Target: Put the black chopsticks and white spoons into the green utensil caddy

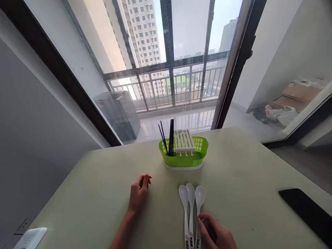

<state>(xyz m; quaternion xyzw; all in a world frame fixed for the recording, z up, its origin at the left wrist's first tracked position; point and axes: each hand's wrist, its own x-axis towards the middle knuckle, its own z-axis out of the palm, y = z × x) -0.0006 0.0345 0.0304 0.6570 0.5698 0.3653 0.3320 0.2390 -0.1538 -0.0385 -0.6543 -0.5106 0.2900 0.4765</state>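
Observation:
Three white spoons (191,204) lie side by side on the pale green table (103,186), bowls pointing away from me. My right hand (216,233) rests at their handle ends, its fingers curled onto the handle of the rightmost spoon (199,199). To the left, my left hand (138,193) lies on the table with its fingers curled together and nothing visible in it. Beyond the spoons stands a green cutlery holder (184,155) with a white slotted insert (183,140) and several black chopsticks (168,136) upright in its left side.
A black phone (306,212) lies near the table's right edge. A white object (29,238) sits at the lower left beside the table. Behind the table are a large window, a balcony railing (168,83) and a grey covered box (119,112).

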